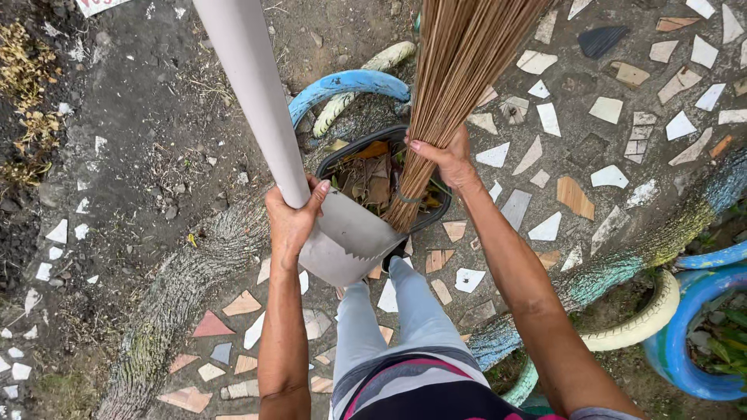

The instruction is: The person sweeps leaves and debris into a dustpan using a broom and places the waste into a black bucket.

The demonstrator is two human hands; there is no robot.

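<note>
1. Grey plastic handle (249, 93) sits gripped in the left hand (292, 222), just above the dustpan (350, 237).
2. Right hand (447, 159) is clamped around the stick broom (459, 70), its tips inside the dark bin (405, 179).
3. Tilting the pan steadily over the rim would likely keep the dry leaves (369, 175) from spilling.

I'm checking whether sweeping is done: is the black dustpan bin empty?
No, the black bin holds dry brown leaves, with the stick broom in the right hand resting in it.

Blue-painted tyre (348, 84), mosaic-tiled ground (615, 109) (irregular shards), dry weeds (23, 70), bare dirt (156, 101).
</note>
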